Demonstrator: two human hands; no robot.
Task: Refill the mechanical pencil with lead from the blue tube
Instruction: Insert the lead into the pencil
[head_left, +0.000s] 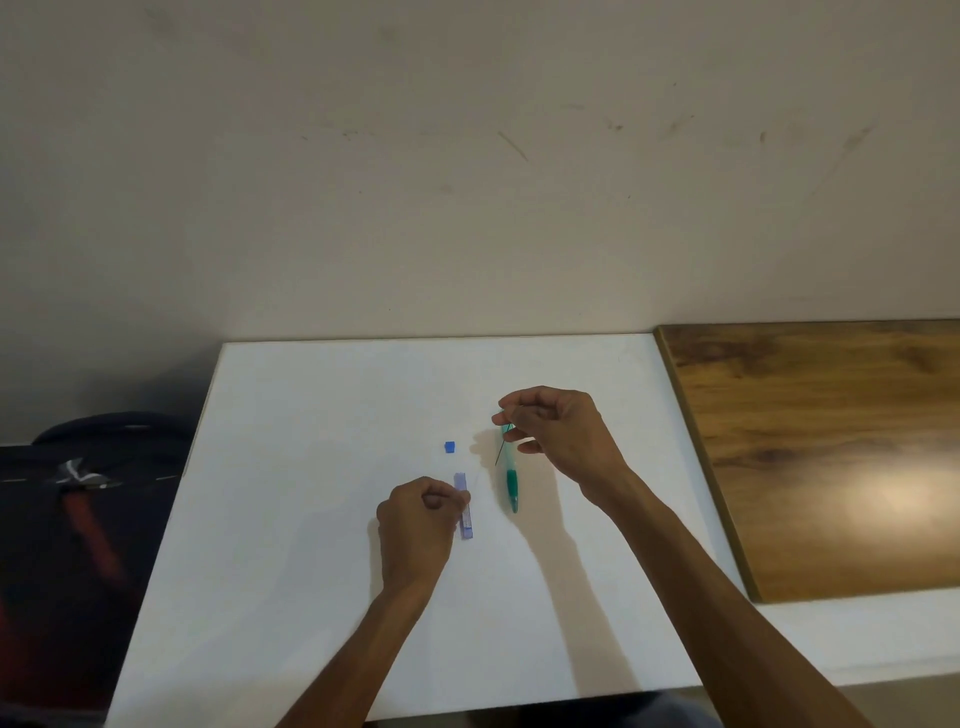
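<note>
The blue lead tube (465, 506) lies on the white table (311, 493), its open end pointing away from me. My left hand (418, 525) pinches the tube at its middle. The tube's small blue cap (450, 447) sits loose on the table just beyond it. A green mechanical pencil (510, 475) lies to the right, tip toward me. My right hand (558, 436) hovers over the pencil's far end and pinches a thin dark lead (501, 451) that slants down beside the pencil.
A brown wooden board (831, 452) adjoins the white table on the right. A dark bag (78, 499) with an orange strap sits low at the left. A scuffed wall stands behind the table.
</note>
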